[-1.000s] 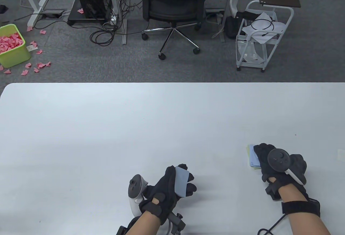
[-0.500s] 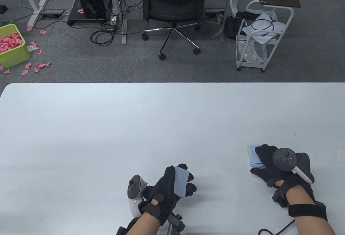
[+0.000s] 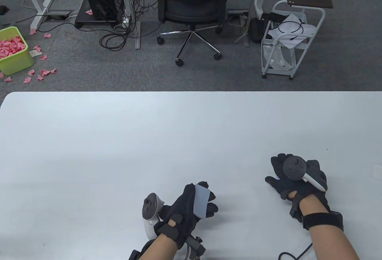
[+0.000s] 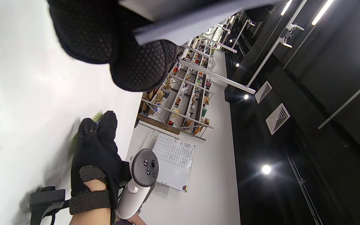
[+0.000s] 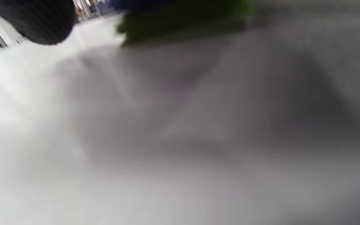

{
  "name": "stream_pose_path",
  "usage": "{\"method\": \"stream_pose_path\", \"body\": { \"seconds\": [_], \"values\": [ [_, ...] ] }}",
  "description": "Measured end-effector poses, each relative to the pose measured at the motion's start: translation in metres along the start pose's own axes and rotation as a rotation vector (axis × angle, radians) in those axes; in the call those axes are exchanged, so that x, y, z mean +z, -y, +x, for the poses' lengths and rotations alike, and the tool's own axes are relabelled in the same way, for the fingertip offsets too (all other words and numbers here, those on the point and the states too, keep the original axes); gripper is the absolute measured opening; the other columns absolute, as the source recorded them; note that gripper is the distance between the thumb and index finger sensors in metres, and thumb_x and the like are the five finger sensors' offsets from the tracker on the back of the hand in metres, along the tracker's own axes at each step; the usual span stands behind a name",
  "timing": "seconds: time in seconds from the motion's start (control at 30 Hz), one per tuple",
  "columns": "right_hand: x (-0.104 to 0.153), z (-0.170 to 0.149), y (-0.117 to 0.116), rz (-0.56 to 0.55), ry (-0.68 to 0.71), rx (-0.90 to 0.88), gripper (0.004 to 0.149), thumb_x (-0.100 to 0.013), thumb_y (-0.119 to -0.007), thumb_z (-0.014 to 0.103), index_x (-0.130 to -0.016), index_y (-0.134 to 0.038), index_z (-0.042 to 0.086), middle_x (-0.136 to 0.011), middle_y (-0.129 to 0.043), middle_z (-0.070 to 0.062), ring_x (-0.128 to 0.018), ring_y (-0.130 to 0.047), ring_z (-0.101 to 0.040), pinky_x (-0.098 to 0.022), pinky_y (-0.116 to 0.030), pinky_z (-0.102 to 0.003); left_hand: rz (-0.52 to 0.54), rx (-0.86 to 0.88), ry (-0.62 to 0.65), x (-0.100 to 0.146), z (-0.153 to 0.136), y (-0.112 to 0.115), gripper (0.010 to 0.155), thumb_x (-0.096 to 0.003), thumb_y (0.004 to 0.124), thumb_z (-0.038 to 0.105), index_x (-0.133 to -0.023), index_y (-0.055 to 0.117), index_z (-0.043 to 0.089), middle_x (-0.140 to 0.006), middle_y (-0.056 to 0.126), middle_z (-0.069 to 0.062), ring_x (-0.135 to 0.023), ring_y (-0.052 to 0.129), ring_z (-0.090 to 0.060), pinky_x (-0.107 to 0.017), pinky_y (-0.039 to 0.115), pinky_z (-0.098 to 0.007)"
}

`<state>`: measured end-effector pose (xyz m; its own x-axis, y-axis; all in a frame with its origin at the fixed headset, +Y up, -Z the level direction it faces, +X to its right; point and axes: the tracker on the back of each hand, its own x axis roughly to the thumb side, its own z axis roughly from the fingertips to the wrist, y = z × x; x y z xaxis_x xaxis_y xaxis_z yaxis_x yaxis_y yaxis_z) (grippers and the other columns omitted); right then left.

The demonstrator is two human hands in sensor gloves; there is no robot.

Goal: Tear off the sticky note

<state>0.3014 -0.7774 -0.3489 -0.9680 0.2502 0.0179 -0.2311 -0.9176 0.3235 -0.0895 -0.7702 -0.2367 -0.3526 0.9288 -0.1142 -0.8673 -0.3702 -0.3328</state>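
Note:
My left hand (image 3: 209,202) holds a torn-off grey-blue sticky note (image 3: 200,202) upright between thumb and fingers, low on the white table (image 3: 119,140). The note's edge also shows in the left wrist view (image 4: 180,23) under my fingertips (image 4: 139,68). My right hand (image 3: 280,169) lies over the sticky note pad and hides almost all of it from above. In the left wrist view a yellow-green pad edge (image 4: 97,116) peeks out by the right hand's fingers (image 4: 108,125). The right wrist view is blurred, with the dark green pad (image 5: 183,22) at the top. Whether the right hand grips the pad is unclear.
Beyond the table's far edge the floor holds an office chair (image 3: 191,6), a white cart (image 3: 286,39), and a green bin (image 3: 13,51) of pink paper scraps. A small white thing (image 3: 378,171) lies at the table's right edge.
My right hand has slid left and away from me over the pad, which showed at its left side before and is now covered. My left hand and its note have not moved.

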Motion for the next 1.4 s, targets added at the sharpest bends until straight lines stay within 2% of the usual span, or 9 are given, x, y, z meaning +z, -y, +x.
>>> {"method": "stream_pose_path", "body": {
  "seconds": [0.13, 0.23, 0.37, 0.5, 0.63, 0.93, 1.13, 1.27, 1.4],
  "values": [
    [-0.001, -0.004, -0.012, 0.107, -0.003, -0.045, 0.079, -0.049, -0.064, 0.064, -0.101, -0.013, 0.032, -0.106, 0.003, 0.007, -0.099, 0.009, -0.025, -0.077, -0.016, -0.050, -0.002, -0.011, -0.005, -0.001, -0.001, 0.000, 0.076, -0.0694, 0.050, 0.055, -0.115, 0.051, -0.005, -0.102, 0.071, -0.028, -0.074, 0.094, -0.039, -0.058, 0.079, -0.057],
    [-0.002, -0.007, -0.015, 0.144, -0.016, -0.063, 0.080, -0.048, -0.061, 0.067, -0.097, -0.005, 0.035, -0.102, 0.011, 0.011, -0.095, 0.017, -0.020, -0.076, -0.009, -0.047, -0.007, -0.019, -0.010, -0.001, -0.003, 0.002, 0.076, -0.0694, 0.050, 0.055, -0.115, 0.051, -0.006, -0.102, 0.072, -0.027, -0.074, 0.094, -0.039, -0.058, 0.079, -0.057],
    [-0.003, -0.015, -0.018, 0.166, -0.031, -0.145, 0.080, -0.048, -0.059, 0.068, -0.096, -0.002, 0.039, -0.101, 0.015, 0.017, -0.095, 0.022, -0.013, -0.075, -0.003, -0.041, -0.002, -0.018, -0.011, 0.000, -0.004, 0.003, 0.076, -0.0693, 0.050, 0.055, -0.115, 0.051, -0.006, -0.102, 0.072, -0.027, -0.074, 0.094, -0.039, -0.058, 0.079, -0.057],
    [-0.004, -0.018, -0.019, 0.180, -0.064, -0.146, 0.081, -0.047, -0.057, 0.070, -0.093, 0.004, 0.044, -0.100, 0.016, 0.022, -0.095, 0.023, -0.007, -0.076, 0.000, -0.035, -0.004, -0.025, -0.012, 0.000, -0.004, 0.002, 0.076, -0.0694, 0.050, 0.055, -0.115, 0.051, -0.005, -0.102, 0.072, -0.027, -0.074, 0.094, -0.039, -0.058, 0.079, -0.057],
    [-0.005, -0.017, -0.021, 0.201, -0.067, -0.133, 0.084, -0.047, -0.057, 0.070, -0.089, 0.010, 0.044, -0.097, 0.022, 0.021, -0.093, 0.027, -0.007, -0.075, 0.003, -0.034, -0.004, -0.014, -0.024, 0.000, -0.005, 0.002, 0.076, -0.0694, 0.050, 0.055, -0.115, 0.051, -0.006, -0.102, 0.071, -0.028, -0.074, 0.094, -0.039, -0.058, 0.079, -0.057],
    [-0.005, -0.013, -0.021, 0.195, -0.066, -0.096, 0.081, -0.047, -0.056, 0.069, -0.092, 0.007, 0.043, -0.097, 0.022, 0.020, -0.092, 0.028, -0.010, -0.075, 0.003, -0.038, 0.010, -0.020, -0.024, 0.000, -0.004, 0.002, 0.076, -0.0695, 0.050, 0.055, -0.115, 0.050, -0.006, -0.102, 0.071, -0.027, -0.074, 0.094, -0.039, -0.058, 0.079, -0.056],
    [0.001, -0.004, -0.010, 0.076, -0.054, -0.045, 0.082, -0.042, -0.061, 0.068, -0.096, -0.008, 0.038, -0.101, 0.008, 0.012, -0.098, 0.013, -0.018, -0.076, -0.009, -0.046, 0.004, 0.016, -0.021, 0.000, -0.003, 0.003, 0.076, -0.0694, 0.050, 0.055, -0.115, 0.049, -0.006, -0.102, 0.071, -0.027, -0.075, 0.093, -0.039, -0.058, 0.079, -0.057],
    [0.023, 0.007, 0.006, -0.115, 0.032, -0.046, 0.084, -0.041, -0.070, 0.066, -0.099, -0.019, 0.036, -0.106, -0.004, 0.009, -0.101, 0.001, -0.022, -0.076, -0.018, -0.047, -0.005, 0.046, -0.035, 0.001, -0.004, 0.004, 0.076, -0.0695, 0.049, 0.055, -0.116, 0.049, -0.006, -0.102, 0.070, -0.027, -0.075, 0.093, -0.039, -0.058, 0.079, -0.057],
    [0.048, 0.023, 0.020, -0.232, 0.100, -0.029, 0.082, -0.042, -0.075, 0.062, -0.101, -0.025, 0.035, -0.109, -0.011, 0.006, -0.103, -0.007, -0.025, -0.077, -0.023, -0.048, -0.006, 0.052, -0.055, -0.002, -0.009, 0.004, 0.076, -0.0696, 0.049, 0.055, -0.116, 0.048, -0.006, -0.102, 0.070, -0.027, -0.075, 0.093, -0.039, -0.059, 0.079, -0.057]
  ]
}}
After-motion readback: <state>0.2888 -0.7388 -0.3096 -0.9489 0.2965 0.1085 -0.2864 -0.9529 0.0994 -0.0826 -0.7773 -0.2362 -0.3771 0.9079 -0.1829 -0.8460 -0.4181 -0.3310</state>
